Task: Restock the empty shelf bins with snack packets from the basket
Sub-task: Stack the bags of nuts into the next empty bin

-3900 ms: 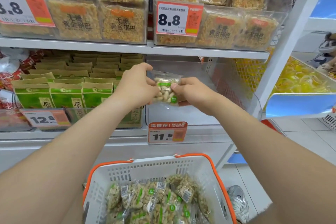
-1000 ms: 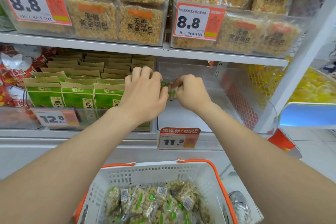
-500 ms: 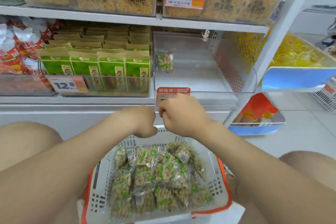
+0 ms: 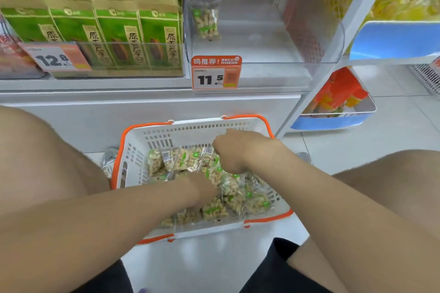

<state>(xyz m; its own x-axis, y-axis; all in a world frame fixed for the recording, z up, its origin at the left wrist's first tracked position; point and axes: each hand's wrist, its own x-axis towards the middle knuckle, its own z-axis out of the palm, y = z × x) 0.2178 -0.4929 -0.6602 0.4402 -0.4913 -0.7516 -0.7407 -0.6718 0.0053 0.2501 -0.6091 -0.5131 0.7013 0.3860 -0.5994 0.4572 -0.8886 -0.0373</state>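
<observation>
Down at six o'clock, between the person's knees, sits the white basket with orange handles (image 4: 166, 135), and both hands are sunk into its heap of snack packets (image 4: 214, 209). The right hand (image 4: 238, 150) is curled at the heap's twelve o'clock edge, knuckles up, its fingers folded down onto a clear packet with a barcode; whether it has closed a grip or only rests there I cannot tell. The left hand (image 4: 202, 189) is buried near the middle, fingers hidden under film, so its hold cannot be told either.

Up at twelve o'clock the clear shelf bin (image 4: 309, 31) behind the 11.5 price tag (image 4: 215, 74) holds a single packet (image 4: 206, 21), leaning upright against its far left corner; the rest of it is bare. At ten o'clock the green seed bags (image 4: 114, 35) fill their own bin.

Judging by the look, these packets are light and small, with crinkly, slippery film around loose nuggets that will shift and may crush. They should handle best pinched by a sealed top or side seam, or cupped flat across the broad face, not squeezed through the middle. Taking several at once risks one sliding out on the lift.
</observation>
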